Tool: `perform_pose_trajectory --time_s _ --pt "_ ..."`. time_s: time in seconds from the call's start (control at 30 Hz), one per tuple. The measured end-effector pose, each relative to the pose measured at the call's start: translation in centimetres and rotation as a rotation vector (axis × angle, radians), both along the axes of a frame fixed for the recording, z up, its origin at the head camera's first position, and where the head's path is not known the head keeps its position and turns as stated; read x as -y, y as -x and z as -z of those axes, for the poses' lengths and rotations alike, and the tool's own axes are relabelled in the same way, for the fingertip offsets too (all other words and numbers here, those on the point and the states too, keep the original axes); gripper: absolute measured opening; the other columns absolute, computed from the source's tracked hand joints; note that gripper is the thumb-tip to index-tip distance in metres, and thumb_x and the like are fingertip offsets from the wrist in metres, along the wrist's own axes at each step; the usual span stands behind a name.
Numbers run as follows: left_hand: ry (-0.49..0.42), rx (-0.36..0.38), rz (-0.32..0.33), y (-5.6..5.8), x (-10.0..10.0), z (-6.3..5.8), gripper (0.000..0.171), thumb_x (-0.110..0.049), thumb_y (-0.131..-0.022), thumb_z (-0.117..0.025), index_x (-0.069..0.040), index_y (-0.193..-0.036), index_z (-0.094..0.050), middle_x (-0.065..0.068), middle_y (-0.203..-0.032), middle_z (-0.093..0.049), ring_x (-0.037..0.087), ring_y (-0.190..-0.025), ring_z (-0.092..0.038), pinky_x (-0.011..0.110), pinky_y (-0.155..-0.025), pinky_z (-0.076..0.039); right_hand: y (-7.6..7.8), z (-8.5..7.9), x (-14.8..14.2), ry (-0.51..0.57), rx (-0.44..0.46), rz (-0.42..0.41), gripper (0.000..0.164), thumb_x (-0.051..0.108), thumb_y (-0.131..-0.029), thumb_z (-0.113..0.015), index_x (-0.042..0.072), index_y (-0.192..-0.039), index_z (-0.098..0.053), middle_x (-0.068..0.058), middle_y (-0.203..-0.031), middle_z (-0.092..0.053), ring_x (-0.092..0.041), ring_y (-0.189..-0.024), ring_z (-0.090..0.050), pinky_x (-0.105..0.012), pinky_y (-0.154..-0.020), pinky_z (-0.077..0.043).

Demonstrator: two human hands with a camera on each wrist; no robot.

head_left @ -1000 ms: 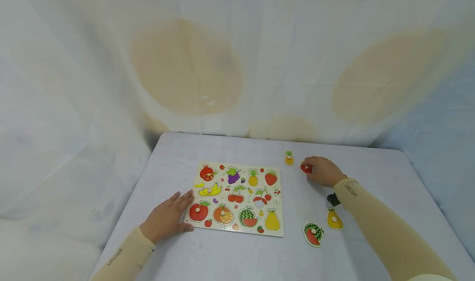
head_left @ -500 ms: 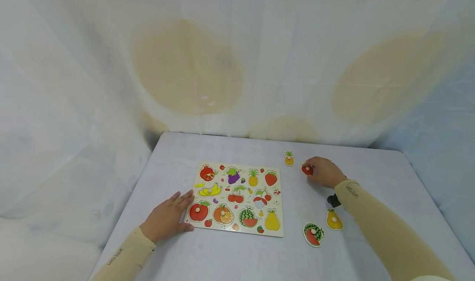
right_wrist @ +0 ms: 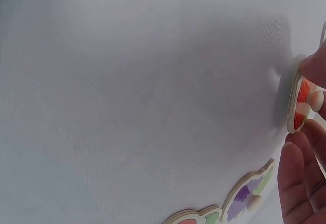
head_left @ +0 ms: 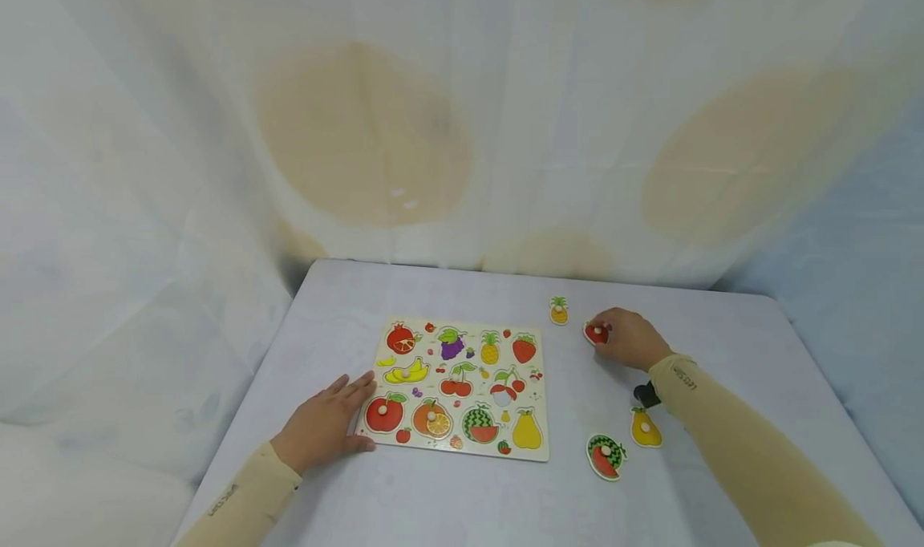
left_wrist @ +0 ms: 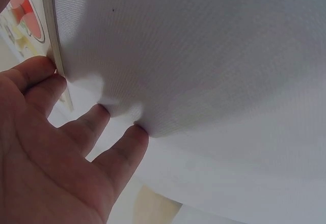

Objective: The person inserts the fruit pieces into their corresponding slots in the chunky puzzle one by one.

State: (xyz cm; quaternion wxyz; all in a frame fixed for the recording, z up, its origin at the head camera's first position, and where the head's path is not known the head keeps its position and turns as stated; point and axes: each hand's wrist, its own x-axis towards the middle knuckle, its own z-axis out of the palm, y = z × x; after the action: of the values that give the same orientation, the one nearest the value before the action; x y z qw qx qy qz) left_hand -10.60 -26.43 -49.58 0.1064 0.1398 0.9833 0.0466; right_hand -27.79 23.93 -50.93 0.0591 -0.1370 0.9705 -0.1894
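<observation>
My right hand (head_left: pixel 630 338) pinches a small red fruit-shaped puzzle piece (head_left: pixel 596 333), which looks like a strawberry, by its edges. In the right wrist view this knobbed piece (right_wrist: pixel 301 104) is tilted on edge between thumb and fingers. My left hand (head_left: pixel 326 422) lies with extended fingers along the left edge of the fruit puzzle board (head_left: pixel 453 444). In the left wrist view, some fingers (left_wrist: pixel 43 84) touch the board's edge while others reach down to the cloth. Knobs show on the board's apple (head_left: pixel 384 412) and orange (head_left: pixel 433 419).
A pineapple piece (head_left: pixel 559 311) lies left of my right hand. Nearer me are a pear piece (head_left: pixel 646 428) and a watermelon piece (head_left: pixel 605 457). The right wrist view shows a grape piece (right_wrist: pixel 247 198) and part of a red-and-green piece (right_wrist: pixel 196 218). White curtains stand behind the table.
The red piece has shifted slightly toward me and turned a little in my right fingers. My left hand stays on the board's edge. The head view has shifted slightly.
</observation>
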Motion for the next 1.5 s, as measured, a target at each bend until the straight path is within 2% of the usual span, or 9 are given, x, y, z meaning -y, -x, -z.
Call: perform_pose_trajectory --time_s 0.3,0.67,0.9,1.17,1.3,1.5 --pt "-0.004 -0.010 -0.002 0.2 0.1 0.4 0.095 -0.053 -0.072 -0.084 -0.011 -0.150 -0.047 0.003 -0.156 -0.040 0.041 -0.140 -0.036 0.054 -0.106 -0.041 -0.4 -0.2 0.1 0.005 0.017 0.029 0.042 0.012 -0.080 -0.080 0.001 -0.119 -0.068 -0.019 -0.117 -0.064 -0.033 -0.101 -0.060 -0.050 -0.089 -0.053" --pt "0.002 0.003 -0.008 0.1 0.0 0.2 0.095 -0.053 -0.073 -0.084 -0.012 -0.150 -0.046 0.002 -0.157 -0.039 0.041 -0.140 -0.036 0.054 -0.106 -0.041 -0.6 -0.3 1.1 0.045 0.016 0.044 0.045 0.015 -0.080 -0.081 0.002 -0.121 -0.068 -0.016 -0.116 -0.065 -0.032 -0.102 -0.061 -0.049 -0.090 -0.053" --pt "-0.001 -0.003 0.000 0.2 0.2 0.6 0.096 -0.053 -0.073 -0.084 -0.012 -0.150 -0.046 0.003 -0.157 -0.038 0.041 -0.140 -0.036 0.055 -0.106 -0.040 -0.9 -1.3 3.7 0.082 0.056 0.021 0.043 0.020 -0.081 -0.081 0.007 -0.121 -0.069 -0.012 -0.117 -0.065 -0.030 -0.103 -0.060 -0.047 -0.089 -0.054" --pt "0.000 -0.002 -0.003 0.2 0.2 0.5 0.096 -0.053 -0.072 -0.084 -0.012 -0.150 -0.046 0.003 -0.157 -0.038 0.042 -0.141 -0.035 0.055 -0.106 -0.040 -1.6 -1.8 8.1 0.116 0.086 -0.022 0.041 0.020 -0.080 -0.083 0.012 -0.119 -0.070 -0.007 -0.113 -0.065 -0.027 -0.102 -0.059 -0.043 -0.089 -0.055" --pt "0.005 0.001 -0.004 0.1 0.2 0.4 0.096 -0.053 -0.073 -0.084 -0.012 -0.151 -0.046 0.002 -0.158 -0.038 0.041 -0.141 -0.035 0.055 -0.107 -0.040 -2.0 -1.5 10.0 0.125 0.096 -0.022 0.040 0.018 -0.078 -0.085 0.011 -0.115 -0.072 -0.004 -0.109 -0.067 -0.024 -0.098 -0.060 -0.040 -0.087 -0.056" --pt "0.015 -0.004 0.004 0.0 0.1 0.1 0.096 -0.053 -0.073 -0.084 -0.012 -0.150 -0.046 0.003 -0.157 -0.039 0.041 -0.140 -0.036 0.054 -0.106 -0.041 -2.6 -0.7 11.4 0.088 0.046 -0.041 0.039 0.019 -0.075 -0.087 0.009 -0.110 -0.073 -0.004 -0.105 -0.067 -0.020 -0.087 -0.059 -0.036 -0.083 -0.056"
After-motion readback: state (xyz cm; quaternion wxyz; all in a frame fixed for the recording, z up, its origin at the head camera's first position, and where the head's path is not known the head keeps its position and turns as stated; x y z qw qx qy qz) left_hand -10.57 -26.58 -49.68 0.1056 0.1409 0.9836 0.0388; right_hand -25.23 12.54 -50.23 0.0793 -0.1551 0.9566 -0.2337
